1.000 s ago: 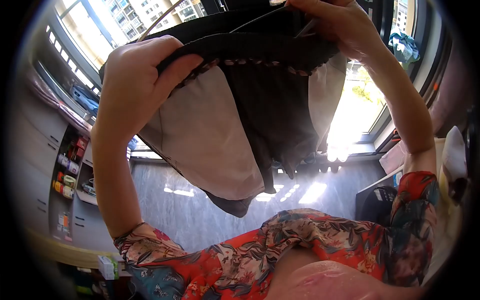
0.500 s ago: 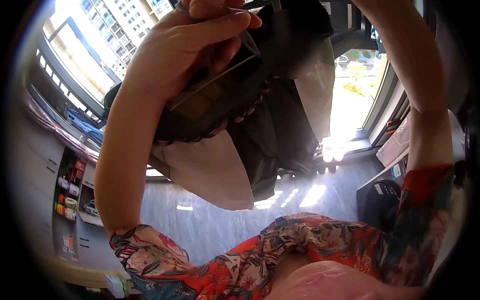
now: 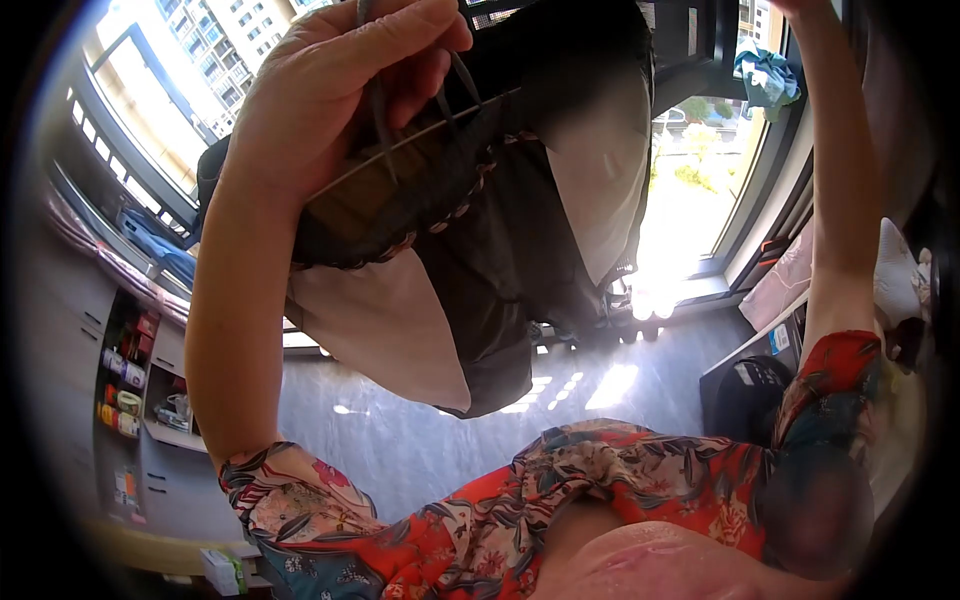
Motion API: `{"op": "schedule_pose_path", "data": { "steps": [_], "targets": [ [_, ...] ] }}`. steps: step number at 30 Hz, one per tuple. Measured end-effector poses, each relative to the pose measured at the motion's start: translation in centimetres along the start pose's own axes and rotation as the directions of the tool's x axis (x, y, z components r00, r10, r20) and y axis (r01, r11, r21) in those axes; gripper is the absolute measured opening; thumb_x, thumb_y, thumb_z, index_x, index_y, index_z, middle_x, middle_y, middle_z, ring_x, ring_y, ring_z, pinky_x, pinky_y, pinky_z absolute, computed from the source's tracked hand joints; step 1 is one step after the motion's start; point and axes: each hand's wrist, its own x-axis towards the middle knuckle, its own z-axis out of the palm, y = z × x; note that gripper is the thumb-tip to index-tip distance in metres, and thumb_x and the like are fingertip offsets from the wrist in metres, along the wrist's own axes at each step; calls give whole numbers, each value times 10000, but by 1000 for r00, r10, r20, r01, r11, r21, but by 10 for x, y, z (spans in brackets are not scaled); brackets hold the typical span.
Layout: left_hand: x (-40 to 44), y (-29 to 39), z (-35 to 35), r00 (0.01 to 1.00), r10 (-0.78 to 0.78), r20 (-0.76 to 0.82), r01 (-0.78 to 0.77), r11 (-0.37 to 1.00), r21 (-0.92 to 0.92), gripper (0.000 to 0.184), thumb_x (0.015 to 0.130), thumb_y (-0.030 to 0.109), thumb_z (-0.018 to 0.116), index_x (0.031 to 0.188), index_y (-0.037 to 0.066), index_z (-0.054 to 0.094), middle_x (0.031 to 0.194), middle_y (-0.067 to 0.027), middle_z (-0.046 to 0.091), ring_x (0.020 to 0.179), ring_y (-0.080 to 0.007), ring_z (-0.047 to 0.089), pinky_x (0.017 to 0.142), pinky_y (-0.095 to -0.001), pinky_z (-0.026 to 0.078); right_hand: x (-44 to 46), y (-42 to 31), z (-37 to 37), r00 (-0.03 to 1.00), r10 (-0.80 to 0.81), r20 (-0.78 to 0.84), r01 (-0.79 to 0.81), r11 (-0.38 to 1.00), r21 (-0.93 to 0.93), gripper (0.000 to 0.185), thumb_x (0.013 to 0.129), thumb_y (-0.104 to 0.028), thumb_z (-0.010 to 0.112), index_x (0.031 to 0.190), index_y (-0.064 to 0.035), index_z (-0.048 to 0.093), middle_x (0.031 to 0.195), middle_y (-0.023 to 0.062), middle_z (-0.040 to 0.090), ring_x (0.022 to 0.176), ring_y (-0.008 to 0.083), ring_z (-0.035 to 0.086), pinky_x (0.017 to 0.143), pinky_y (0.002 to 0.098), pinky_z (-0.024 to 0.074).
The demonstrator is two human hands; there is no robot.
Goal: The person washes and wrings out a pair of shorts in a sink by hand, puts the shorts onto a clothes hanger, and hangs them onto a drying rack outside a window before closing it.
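Note:
Dark shorts [image 3: 500, 260] with pale pocket linings hang in front of me at the top centre, their waistband gaping. A thin rod crosses the waist opening, like the lower bar of a hanger [image 3: 430, 135]. My left hand [image 3: 350, 85] is closed at the upper left, above the waistband, with dark drawstring cords [image 3: 375, 105] hanging from its fingers. Whether it also grips the hanger is hidden. My right arm reaches up at the right; only the edge of my right hand [image 3: 800, 6] shows at the top border, its fingers out of sight.
Windows with dark frames [image 3: 745, 195] stand ahead. A blue-green cloth [image 3: 768, 78] hangs at the upper right. Shelves with bottles [image 3: 122, 370] and cabinets [image 3: 65, 400] line the left. A black object [image 3: 745, 400] stands on the right, by the grey floor [image 3: 400, 430].
My left hand has moved from the waistband's side to above it, now with the cords. My right hand has let go of the waistband and moved up and right. The shorts have turned.

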Motion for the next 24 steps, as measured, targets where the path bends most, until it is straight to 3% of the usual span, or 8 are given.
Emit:
{"op": "schedule_pose_path", "data": {
  "steps": [2,7,8,9,13,20,21,24],
  "targets": [
    [2,1,-10,995,37,88,-31,997,-67,244,887,253,581,912,17,637,691,-42,582,515,-71,467,468,-184,359,-20,20,-27,899,-9,438,-162,922,351,129,915,-132,503,922,-35,588,707,57,599,538,79,534,450,184,436],
    [1,19,4,997,-75,8,76,980,-183,149,862,167,601,917,29,615,736,-61,616,584,-118,550,505,-210,418,-62,50,36,895,87,437,148,868,-475,176,869,-153,612,979,-21,648,773,57,646,691,101,620,589,225,512],
    [0,24,10,989,-140,-42,127,966,-225,106,850,133,610,901,40,608,732,-54,623,608,-132,589,522,-217,448,-59,64,53,782,-66,620,363,857,-367,199,835,-157,660,991,-33,667,772,37,655,690,69,597,594,218,489],
    [1,23,10,994,-95,-59,80,972,-223,124,859,151,604,902,35,605,730,-55,621,601,-129,585,517,-215,447,-73,27,85,770,318,554,133,769,-626,161,837,-149,660,950,-36,676,744,12,647,667,47,561,582,191,447],
    [2,25,6,992,54,-113,-75,979,-192,162,880,186,584,902,26,596,727,-54,614,566,-121,560,495,-217,434,-69,71,102,612,207,763,348,796,-495,225,820,-104,617,1012,10,649,742,68,640,632,97,583,585,233,483],
    [17,-7,-71,983,108,-149,-143,958,-249,272,874,208,590,1073,22,602,899,-120,642,671,-146,566,582,-232,448,-73,91,78,731,313,607,304,647,-699,258,830,-173,643,1020,1,658,717,65,632,593,90,562,590,220,480],
    [3,25,6,816,94,-570,-130,991,-24,165,891,193,560,894,30,587,721,-55,604,546,-130,539,477,-231,420,-70,86,80,699,310,644,319,671,-669,263,832,-189,648,1025,-9,659,737,61,648,608,94,574,602,225,484],
    [9,32,-9,978,61,-201,-64,998,-9,169,895,191,549,909,27,591,694,-51,598,564,-130,548,483,-226,421,-72,77,99,747,-59,662,440,790,-427,270,830,-200,653,1035,-25,659,748,56,660,634,93,591,628,232,487]
  ]
}}
